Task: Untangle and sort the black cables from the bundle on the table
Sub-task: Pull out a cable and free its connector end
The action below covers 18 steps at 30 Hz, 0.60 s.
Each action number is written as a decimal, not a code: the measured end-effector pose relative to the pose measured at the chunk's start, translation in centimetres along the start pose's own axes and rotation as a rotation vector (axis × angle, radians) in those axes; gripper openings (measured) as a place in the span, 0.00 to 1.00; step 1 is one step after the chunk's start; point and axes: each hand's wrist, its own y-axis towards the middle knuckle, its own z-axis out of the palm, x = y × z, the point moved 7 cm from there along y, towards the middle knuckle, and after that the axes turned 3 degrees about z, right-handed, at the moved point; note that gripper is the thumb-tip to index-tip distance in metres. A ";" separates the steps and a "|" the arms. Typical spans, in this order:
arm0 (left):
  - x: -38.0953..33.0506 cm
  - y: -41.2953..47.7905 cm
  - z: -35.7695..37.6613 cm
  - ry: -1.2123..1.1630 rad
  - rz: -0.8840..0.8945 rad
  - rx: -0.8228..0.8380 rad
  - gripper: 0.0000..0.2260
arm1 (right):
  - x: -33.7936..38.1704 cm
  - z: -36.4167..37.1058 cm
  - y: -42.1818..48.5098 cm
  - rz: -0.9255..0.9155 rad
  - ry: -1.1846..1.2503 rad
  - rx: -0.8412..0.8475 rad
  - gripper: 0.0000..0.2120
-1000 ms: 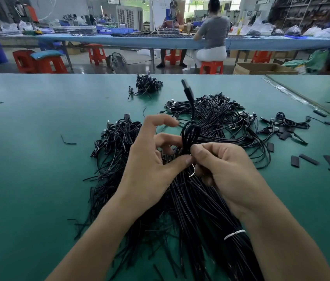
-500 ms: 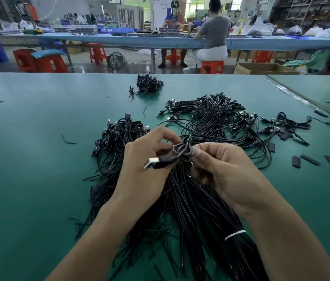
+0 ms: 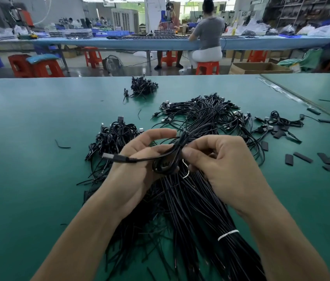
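Green table [image 3: 28, 189], strewn: black cable bundle [image 3: 192, 209] centre, smaller cable heap [image 3: 115, 134] left, small tangle [image 3: 142, 86] far, flat black strips [image 3: 302, 157] right.

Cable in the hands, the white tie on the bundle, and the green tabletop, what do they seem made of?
Cable: likely flexible plastic jacket, matte black; it bends into tight loops.
White tie: probably thin plastic or coated wire, cinched round the bundle.
Tabletop: smooth green mat, perhaps rubber or vinyl, with a soft sheen.
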 end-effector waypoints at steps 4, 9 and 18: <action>-0.2 -0.2 0.1 -0.018 -0.064 0.003 0.10 | 1.2 -0.1 -0.1 -0.109 -0.115 -0.069 0.09; -1.5 -0.8 0.5 0.294 0.187 -0.074 0.19 | 0.4 0.6 0.0 -0.087 -0.100 -0.023 0.09; -3.2 -1.1 1.1 0.599 0.513 -0.109 0.25 | -2.2 2.3 0.3 0.197 0.389 0.121 0.07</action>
